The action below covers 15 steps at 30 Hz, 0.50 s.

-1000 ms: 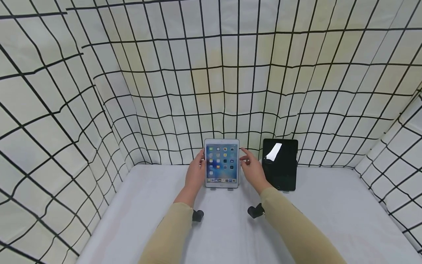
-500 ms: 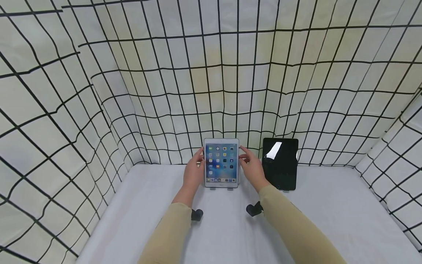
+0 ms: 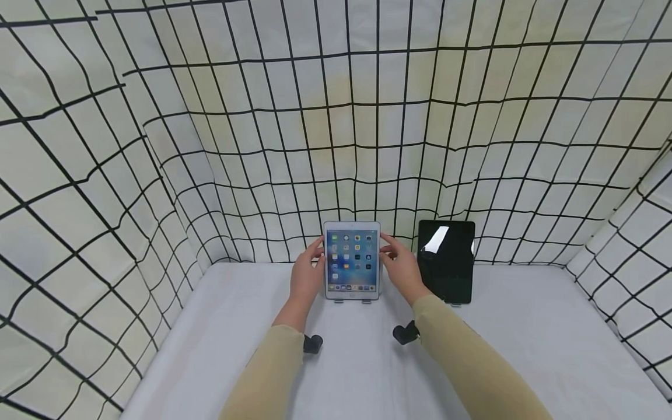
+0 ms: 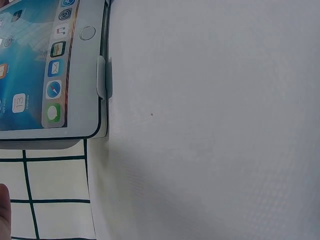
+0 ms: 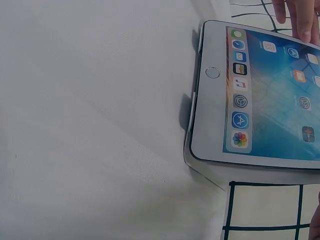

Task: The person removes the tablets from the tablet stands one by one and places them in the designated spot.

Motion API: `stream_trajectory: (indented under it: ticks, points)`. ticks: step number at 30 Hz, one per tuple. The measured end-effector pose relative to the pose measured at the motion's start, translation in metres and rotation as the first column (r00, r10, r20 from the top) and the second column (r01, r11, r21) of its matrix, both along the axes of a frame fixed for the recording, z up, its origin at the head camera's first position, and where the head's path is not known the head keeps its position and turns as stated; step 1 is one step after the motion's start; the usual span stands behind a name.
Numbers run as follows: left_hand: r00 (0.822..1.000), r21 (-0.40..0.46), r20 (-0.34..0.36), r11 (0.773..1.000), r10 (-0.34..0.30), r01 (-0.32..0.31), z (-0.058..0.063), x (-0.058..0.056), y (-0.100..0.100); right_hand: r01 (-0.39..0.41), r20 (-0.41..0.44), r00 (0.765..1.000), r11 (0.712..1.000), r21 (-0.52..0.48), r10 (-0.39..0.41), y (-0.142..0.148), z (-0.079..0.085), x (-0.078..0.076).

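A white tablet (image 3: 352,261) with a lit screen of app icons stands leaning back on a small stand (image 3: 366,301), whose lips hold its bottom edge. My left hand (image 3: 306,273) holds the tablet's left edge between fingers and thumb. At the right edge my right hand (image 3: 403,270) grips with the index finger stretched up along the side and the other fingers bent. In the right wrist view, left-hand fingers (image 5: 305,36) meet the tablet's far edge. The left wrist view catches a fingertip (image 4: 4,210) beside the tablet's lower corner.
A black tablet (image 3: 446,268) with a dark screen leans upright to the right, behind the right wrist. Both stand on a white-covered table (image 3: 346,361). White fabric walls (image 3: 367,128) with black grid lines rise behind and on both sides.
My right fingers have come in from slightly apart to the white tablet's right edge. The white tablet has shifted a little left, with my left hand moving along. The black tablet stays put.
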<state>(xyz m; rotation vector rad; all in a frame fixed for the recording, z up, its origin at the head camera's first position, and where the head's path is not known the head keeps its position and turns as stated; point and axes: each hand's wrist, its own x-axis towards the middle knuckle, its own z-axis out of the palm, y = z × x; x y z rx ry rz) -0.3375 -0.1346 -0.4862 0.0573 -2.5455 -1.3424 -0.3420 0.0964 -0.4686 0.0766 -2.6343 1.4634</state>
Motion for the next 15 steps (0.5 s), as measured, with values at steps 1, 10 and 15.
stream_trajectory:
  ticks: [1, 10, 15]
  points:
    - [1.000, -0.007, -0.003, 1.000, 0.002, -0.002, 0.0000, 0.0005, -0.0003, 0.002, 0.000, 1.000, 1.000, 0.003, -0.002, -0.0001, 0.0006, 0.0007]
    - [0.998, -0.033, -0.061, 0.999, 0.021, -0.023, 0.0003, 0.0051, -0.0007, -0.008, -0.039, 0.999, 1.000, -0.003, 0.008, -0.0001, -0.0018, 0.0068]
    - [0.999, 0.001, -0.054, 1.000, -0.003, 0.003, -0.0026, 0.0074, -0.0012, -0.032, -0.034, 0.999, 0.999, -0.021, 0.032, 0.0011, -0.0061, 0.0098]
